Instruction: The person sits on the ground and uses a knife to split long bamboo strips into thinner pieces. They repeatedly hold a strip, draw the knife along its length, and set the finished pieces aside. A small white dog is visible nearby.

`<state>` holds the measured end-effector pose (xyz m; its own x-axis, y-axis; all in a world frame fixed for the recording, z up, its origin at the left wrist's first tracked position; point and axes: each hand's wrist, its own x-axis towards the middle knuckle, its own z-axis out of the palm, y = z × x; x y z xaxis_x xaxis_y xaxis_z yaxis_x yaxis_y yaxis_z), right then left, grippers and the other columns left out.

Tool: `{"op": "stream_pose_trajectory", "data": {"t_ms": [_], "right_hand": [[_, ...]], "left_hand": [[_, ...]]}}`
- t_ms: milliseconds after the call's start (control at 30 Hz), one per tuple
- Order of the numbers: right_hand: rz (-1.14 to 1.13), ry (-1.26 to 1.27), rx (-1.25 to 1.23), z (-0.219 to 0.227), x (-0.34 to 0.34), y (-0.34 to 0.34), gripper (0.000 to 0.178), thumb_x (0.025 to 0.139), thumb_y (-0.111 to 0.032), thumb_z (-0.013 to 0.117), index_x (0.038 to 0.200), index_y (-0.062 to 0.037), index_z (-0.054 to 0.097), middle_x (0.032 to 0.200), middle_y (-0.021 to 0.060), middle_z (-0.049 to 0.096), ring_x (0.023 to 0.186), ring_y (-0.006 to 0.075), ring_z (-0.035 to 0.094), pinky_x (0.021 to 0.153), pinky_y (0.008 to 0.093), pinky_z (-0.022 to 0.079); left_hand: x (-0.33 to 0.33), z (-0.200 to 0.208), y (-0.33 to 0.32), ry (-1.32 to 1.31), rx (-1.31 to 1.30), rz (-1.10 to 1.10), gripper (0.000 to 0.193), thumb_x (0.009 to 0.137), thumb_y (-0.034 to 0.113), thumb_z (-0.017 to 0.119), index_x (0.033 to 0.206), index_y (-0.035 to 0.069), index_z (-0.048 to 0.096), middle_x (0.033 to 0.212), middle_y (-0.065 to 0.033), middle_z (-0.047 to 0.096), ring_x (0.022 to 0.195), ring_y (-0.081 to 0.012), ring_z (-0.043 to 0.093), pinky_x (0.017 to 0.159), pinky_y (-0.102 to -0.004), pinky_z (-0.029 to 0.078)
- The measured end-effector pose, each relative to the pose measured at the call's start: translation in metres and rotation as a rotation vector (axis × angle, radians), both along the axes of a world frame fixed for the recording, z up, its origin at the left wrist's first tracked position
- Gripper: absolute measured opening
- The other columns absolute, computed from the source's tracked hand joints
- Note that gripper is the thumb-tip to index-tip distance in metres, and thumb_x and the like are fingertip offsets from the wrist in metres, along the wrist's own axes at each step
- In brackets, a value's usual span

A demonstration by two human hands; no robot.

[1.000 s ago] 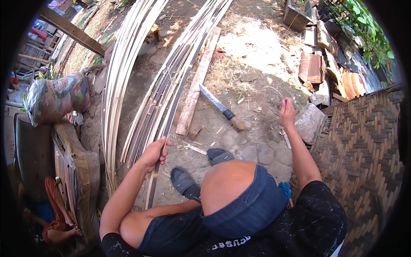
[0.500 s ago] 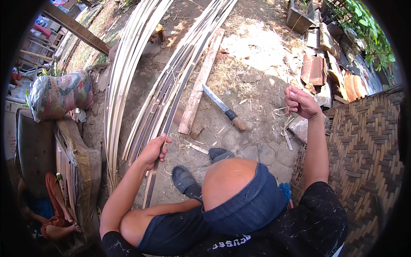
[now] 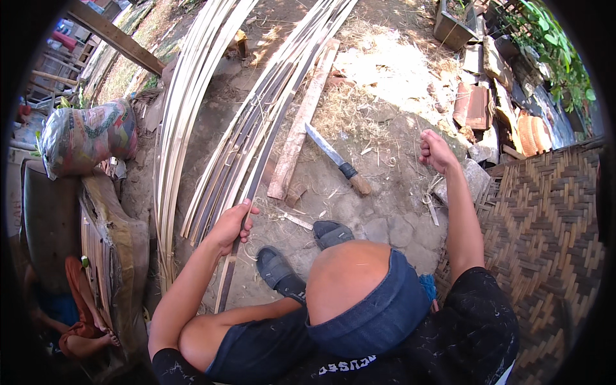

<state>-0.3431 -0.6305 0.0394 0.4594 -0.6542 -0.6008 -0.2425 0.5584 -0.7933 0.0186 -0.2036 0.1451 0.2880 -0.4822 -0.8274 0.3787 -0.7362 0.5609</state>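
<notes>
My left hand (image 3: 232,228) is closed round a long, dark-edged bamboo strip (image 3: 226,281), whose near end sticks out below the fist beside my knee. Beyond the hand it runs along a bundle of dark and pale strips (image 3: 240,144). My right hand (image 3: 437,153) is raised at the right, curled into a fist. Anything between its fingers is too thin or hidden to make out. On the ground between the hands lies a knife (image 3: 333,156) with a wooden handle. Its tip points toward a flat wooden board (image 3: 300,128).
Another bundle of pale strips (image 3: 186,122) lies farther left. A stuffed plastic sack (image 3: 90,138) and another person's legs (image 3: 83,308) are at the left. A woven bamboo panel (image 3: 532,237) stands at my right, with roof tiles (image 3: 471,106) beyond it. Shavings litter the ground.
My right hand has shifted slightly left and its fingers have curled tighter. My left hand keeps its hold on the strip, nearly in the same place.
</notes>
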Motion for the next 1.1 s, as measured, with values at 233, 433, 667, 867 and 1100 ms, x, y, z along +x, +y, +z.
{"op": "stream_pose_trajectory", "data": {"t_ms": [233, 433, 667, 867, 1100], "right_hand": [[-0.141, 0.740, -0.546, -0.125, -0.050, -0.028, 0.042, 0.097, -0.036, 0.043, 0.088, 0.0003, 0.062, 0.082, 0.0203, 0.067, 0.075, 0.0344, 0.067, 0.070, 0.0428, 0.052], [-0.006, 0.779, -0.865, -0.127, 0.010, 0.006, 0.041, 0.091, -0.046, 0.062, 0.097, -0.0057, 0.064, 0.096, 0.0247, 0.069, 0.097, 0.0420, 0.065, 0.083, 0.0477, 0.050], [0.136, 0.727, -0.951, -0.115, 0.049, -0.011, 0.024, 0.093, -0.033, 0.060, 0.108, -0.0139, 0.064, 0.103, 0.0217, 0.070, 0.098, 0.0419, 0.065, 0.084, 0.0496, 0.050], [0.448, 0.820, -1.021, -0.132, 0.054, -0.020, 0.025, 0.091, -0.021, 0.059, 0.115, -0.0153, 0.064, 0.103, 0.0213, 0.070, 0.100, 0.0407, 0.065, 0.088, 0.0515, 0.051], [0.533, 0.976, -0.936, -0.150, 0.042, -0.017, 0.024, 0.092, -0.021, 0.055, 0.107, -0.0026, 0.054, 0.103, 0.0273, 0.067, 0.102, 0.0417, 0.064, 0.088, 0.0531, 0.050]], "left_hand": [[-0.004, -0.010, -0.012, 0.043, -0.009, -0.024, 0.044, 0.105, 0.048, 0.041, 0.111, 0.006, 0.054, 0.066, 0.0021, 0.046, 0.051, -0.0072, 0.040, 0.046, -0.0242, 0.037], [0.000, -0.007, -0.002, 0.014, 0.020, -0.015, 0.044, 0.106, 0.048, 0.040, 0.111, 0.006, 0.054, 0.067, 0.0018, 0.046, 0.052, -0.0073, 0.040, 0.047, -0.0241, 0.038], [0.001, -0.006, -0.004, 0.006, 0.033, -0.002, 0.044, 0.105, 0.047, 0.043, 0.112, 0.006, 0.055, 0.067, 0.0024, 0.046, 0.052, -0.0071, 0.040, 0.047, -0.0238, 0.038], [0.002, -0.012, -0.003, 0.013, 0.037, 0.001, 0.043, 0.105, 0.047, 0.042, 0.111, 0.006, 0.054, 0.065, 0.0026, 0.046, 0.051, -0.0070, 0.040, 0.047, -0.0242, 0.037], [0.001, -0.010, -0.007, 0.018, 0.020, -0.016, 0.042, 0.106, 0.045, 0.040, 0.110, 0.005, 0.053, 0.064, 0.0025, 0.046, 0.049, -0.0076, 0.039, 0.047, -0.0247, 0.036]]}}
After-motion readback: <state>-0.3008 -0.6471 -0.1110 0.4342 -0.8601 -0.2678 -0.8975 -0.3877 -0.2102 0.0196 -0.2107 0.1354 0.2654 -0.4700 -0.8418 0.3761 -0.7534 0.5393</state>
